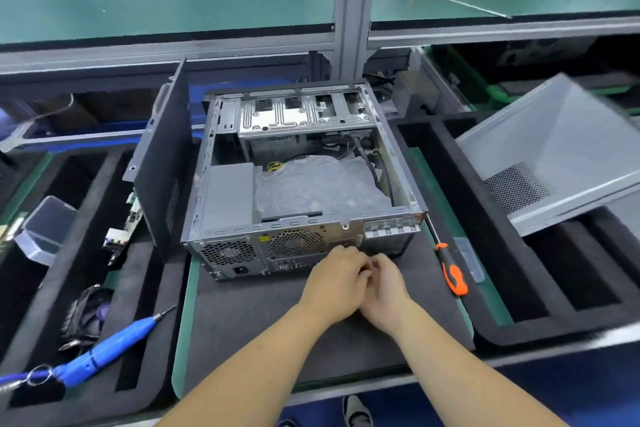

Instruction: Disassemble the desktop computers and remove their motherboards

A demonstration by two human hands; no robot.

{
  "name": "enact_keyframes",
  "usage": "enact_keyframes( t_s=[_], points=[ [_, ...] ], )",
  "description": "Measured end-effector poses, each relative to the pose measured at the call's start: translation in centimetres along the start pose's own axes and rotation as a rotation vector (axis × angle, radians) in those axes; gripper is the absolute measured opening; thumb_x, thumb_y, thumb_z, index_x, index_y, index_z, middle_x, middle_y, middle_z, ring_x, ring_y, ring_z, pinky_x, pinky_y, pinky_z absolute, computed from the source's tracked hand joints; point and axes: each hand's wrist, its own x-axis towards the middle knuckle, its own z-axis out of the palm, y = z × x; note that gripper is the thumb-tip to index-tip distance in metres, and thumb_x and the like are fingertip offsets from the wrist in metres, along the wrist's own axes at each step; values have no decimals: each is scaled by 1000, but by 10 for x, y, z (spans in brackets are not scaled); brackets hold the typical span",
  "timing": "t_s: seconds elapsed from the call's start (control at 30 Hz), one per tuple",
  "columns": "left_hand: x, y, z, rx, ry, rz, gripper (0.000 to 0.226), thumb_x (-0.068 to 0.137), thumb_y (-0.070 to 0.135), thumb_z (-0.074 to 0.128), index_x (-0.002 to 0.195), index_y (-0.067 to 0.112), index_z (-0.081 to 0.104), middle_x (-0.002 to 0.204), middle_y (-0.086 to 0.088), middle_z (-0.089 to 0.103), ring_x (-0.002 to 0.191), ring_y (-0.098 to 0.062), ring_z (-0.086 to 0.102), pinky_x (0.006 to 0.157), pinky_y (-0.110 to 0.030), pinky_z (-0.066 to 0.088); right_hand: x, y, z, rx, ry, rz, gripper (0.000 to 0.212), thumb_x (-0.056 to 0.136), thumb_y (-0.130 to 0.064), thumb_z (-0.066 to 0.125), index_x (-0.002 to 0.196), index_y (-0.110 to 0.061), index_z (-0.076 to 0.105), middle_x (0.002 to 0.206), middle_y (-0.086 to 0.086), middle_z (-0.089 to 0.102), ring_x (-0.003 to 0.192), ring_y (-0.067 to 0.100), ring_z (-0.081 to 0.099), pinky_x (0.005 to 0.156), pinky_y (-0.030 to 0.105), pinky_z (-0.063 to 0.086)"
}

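The desktop computer (298, 184) lies open on the tabletop (242, 315), rear panel toward me for reach, and my left hand (334, 282) and right hand (384, 291) meet there, fingers curled, what they pinch hidden.

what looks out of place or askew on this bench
The grey side panel at right lies tilted across the black foam tray, not flat. A black panel stands on edge against the open computer case. Nothing looks spilled or damaged.
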Motion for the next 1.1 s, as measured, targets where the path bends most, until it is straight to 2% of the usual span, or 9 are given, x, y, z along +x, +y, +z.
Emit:
enact_keyframes(
  t_s=[0.13,0.27,0.33,0.5,0.7,0.87,0.97,1.03,1.1],
  points=[
    [14,27,14,-11,-62,132,24,92,25,50,111,19,63,109,5,57,103,-15,47,85,-36,49,-1,-28,-19,-53,118,-64,27,100,-19,47,78,-10,61,71,9,63,73,22,62,65,35,50],
    [33,52,30,-3,-82,173,23,93,29,45,109,23,61,100,6,58,96,-16,54,80,-37,50,0,-84,-53,76,290,-223,33,101,-21,42,69,-12,44,60,3,39,46,13,35,42,22,24],
    [45,63,38,9,-144,162,20,93,27,46,104,21,62,96,3,60,91,-20,57,79,-38,50,0,-121,-67,93,409,-356,33,100,-19,35,72,-8,47,64,5,40,43,14,34,36,20,23],
    [74,80,59,-16,-226,73,21,97,21,44,104,16,62,100,0,62,93,-21,56,79,-37,48,10,-193,-89,72,554,-448,30,98,-16,37,100,5,59,75,12,52,54,19,43,49,27,33],
    [96,88,78,30,-279,73,21,95,19,44,108,16,60,105,-2,59,100,-25,55,84,-40,49,22,-204,-116,-123,613,-351,27,95,-13,41,99,6,59,83,18,56,65,27,49,59,29,44],
    [99,86,87,41,-301,46,22,96,19,43,108,18,60,105,0,59,99,-24,56,84,-38,49,25,-205,-129,-308,637,-294,29,94,-17,40,99,2,61,89,17,63,71,27,58,59,29,38],
    [100,86,87,68,-310,49,23,96,20,41,109,20,60,107,1,60,99,-24,57,84,-39,50,27,-209,-136,-430,635,-261,25,93,-14,41,90,1,61,89,16,65,70,29,61,67,36,50],
    [102,89,84,111,-312,88,23,96,21,41,111,20,59,110,1,60,101,-25,58,84,-40,51,31,-211,-142,-695,697,-349,21,90,-9,45,86,2,62,87,20,66,76,37,67,74,47,58],
    [103,93,78,154,-317,145,24,96,21,40,113,19,58,111,0,61,100,-27,59,83,-42,51,37,-207,-149,-1175,751,-432,15,89,-8,52,85,0,65,87,20,67,84,42,65,71,41,54]
  ],
)
